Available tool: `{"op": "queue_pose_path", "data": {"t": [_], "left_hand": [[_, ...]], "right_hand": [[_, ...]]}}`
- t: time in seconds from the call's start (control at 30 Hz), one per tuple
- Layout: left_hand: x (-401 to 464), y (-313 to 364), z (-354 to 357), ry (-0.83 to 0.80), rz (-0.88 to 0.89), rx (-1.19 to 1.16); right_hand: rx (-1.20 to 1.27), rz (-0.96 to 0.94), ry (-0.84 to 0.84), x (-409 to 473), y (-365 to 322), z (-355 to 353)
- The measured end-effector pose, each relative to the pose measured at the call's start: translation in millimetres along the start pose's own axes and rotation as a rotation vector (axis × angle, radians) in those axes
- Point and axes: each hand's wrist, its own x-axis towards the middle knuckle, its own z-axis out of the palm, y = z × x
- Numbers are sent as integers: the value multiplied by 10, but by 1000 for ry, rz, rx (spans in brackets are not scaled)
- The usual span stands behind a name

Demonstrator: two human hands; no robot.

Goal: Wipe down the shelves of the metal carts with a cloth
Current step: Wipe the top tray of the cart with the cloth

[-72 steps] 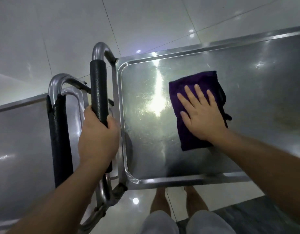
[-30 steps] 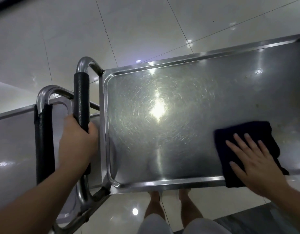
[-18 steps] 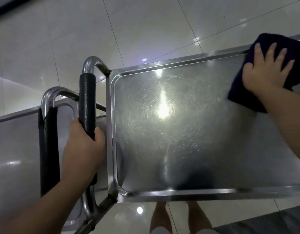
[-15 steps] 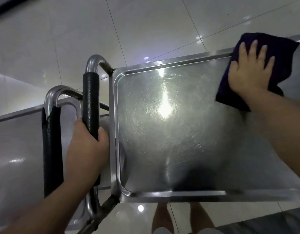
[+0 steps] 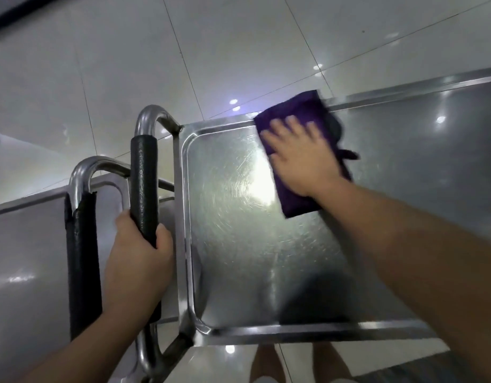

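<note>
1. bare legs (image 5: 266,363) are showing below the near rim of the cart shelf (image 5: 252,258), standing on the tile floor (image 5: 239,37).
2. left hand (image 5: 139,261) is gripping the black padded handle (image 5: 143,183) at the shelf's left end, fingers curled round it.
3. a second cart's handle (image 5: 81,261) is sitting just left of that.
4. right hand (image 5: 299,156) is pressing flat, fingers straight, on the purple cloth (image 5: 297,111).
5. cloth is lying at the shelf's far edge, overlapping the rim.

Dim, wide-angle warp, glare on shelf (image 5: 239,258)
</note>
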Motion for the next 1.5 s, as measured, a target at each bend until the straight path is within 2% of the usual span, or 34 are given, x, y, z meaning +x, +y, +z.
{"op": "queue_pose_path", "data": {"t": [0.17,0.23,0.33,0.53,0.67,0.73,0.83,0.93,1.03,1.23,1.3,1.4,1.5], "left_hand": [[22,-1,-10,-32,8,-31],[41,12,-13,-30,19,-26],[50,21,-19,-18,28,-15],[56,8,-12,-25,6,-2],[63,2,-4,-38,-9,-17],[79,-29,-11,-24,-7,-4],[104,-86,-31,-21,-17,-4],[122,-135,-53,-19,-3,-8],[136,-134,-52,-43,4,-34],[126,-123,-58,-47,12,-55],[128,-128,-52,-56,14,-66],[131,-140,-35,-54,6,-67],[140,-138,-28,-60,-2,-82]], "right_hand": [[42,556,94,-497,1702,-175],[76,722,76,-568,1858,-199],[130,790,84,-364,1465,-224],[103,424,105,316,-115,-113],[109,36,15,715,-1368,39],[109,-86,-24,797,-1773,105],[80,-182,-42,815,-1835,149],[42,-256,-39,663,-1471,167],[46,-80,0,324,-925,129],[67,439,87,-670,616,28],[94,600,80,-917,935,9],[123,731,69,-883,819,3],[134,677,99,-660,143,17]]}}
